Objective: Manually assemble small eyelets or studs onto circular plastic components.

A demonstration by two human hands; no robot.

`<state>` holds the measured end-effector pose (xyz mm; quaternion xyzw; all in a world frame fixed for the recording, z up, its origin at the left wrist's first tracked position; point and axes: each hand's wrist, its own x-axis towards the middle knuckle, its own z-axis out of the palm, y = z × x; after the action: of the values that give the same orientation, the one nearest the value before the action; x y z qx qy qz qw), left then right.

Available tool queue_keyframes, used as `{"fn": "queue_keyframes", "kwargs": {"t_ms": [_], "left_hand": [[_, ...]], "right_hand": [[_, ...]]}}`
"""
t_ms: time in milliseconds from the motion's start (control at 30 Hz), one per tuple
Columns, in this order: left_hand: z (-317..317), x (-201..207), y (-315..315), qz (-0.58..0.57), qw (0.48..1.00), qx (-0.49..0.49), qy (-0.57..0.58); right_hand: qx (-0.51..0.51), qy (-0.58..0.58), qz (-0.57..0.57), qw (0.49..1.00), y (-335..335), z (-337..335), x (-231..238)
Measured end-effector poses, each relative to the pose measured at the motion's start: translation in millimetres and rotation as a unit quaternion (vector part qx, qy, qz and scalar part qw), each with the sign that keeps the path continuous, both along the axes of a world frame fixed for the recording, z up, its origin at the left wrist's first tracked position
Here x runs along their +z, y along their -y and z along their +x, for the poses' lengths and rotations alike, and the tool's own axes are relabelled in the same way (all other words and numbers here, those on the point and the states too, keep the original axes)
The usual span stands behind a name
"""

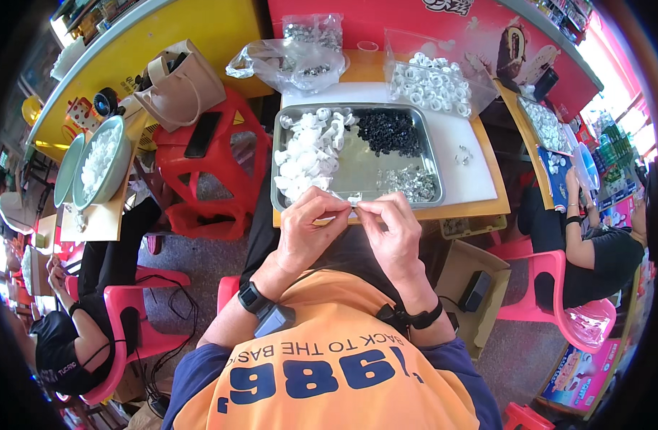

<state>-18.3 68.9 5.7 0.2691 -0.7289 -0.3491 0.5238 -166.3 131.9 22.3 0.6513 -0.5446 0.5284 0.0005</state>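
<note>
My left hand (305, 228) and my right hand (392, 231) meet over the near edge of a metal tray (358, 183). Thumb and forefinger of each are pinched together around a small white plastic part (353, 198), mostly covered by the fingertips. In the tray, white plastic pieces (309, 154) fill the left side. Small black parts (388, 132) lie heaped at the far right, and small clear or metallic parts (413, 184) at the near right.
Behind the tray lie a bag of white ring-shaped parts (433, 82) and a clear plastic bag (300, 68). A red stool (207, 165) with a phone (203, 135) stands left. An open cardboard box (479, 276) sits lower right. Other people sit on both sides.
</note>
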Motion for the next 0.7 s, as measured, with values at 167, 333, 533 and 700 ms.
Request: {"fn": "queue_keyframes", "kwargs": {"t_ms": [167,333,533,700], "left_hand": [[6,11,1,-0.137,0.99,0.0,0.03],[9,4,0,-0.119,0.993,0.0,0.012],[8,6,0,-0.135,0.991,-0.015,0.0],[9,5,-2,-0.126,0.992,-0.016,0.011]], "right_hand": [[0.002,-0.018,-0.055,0.998,0,-2,2],[0.025,0.007,-0.056,0.998,4,1,0],[0.035,-0.014,-0.072,0.997,5,0,-6],[0.024,-0.028,-0.085,0.996,4,1,-9]]}}
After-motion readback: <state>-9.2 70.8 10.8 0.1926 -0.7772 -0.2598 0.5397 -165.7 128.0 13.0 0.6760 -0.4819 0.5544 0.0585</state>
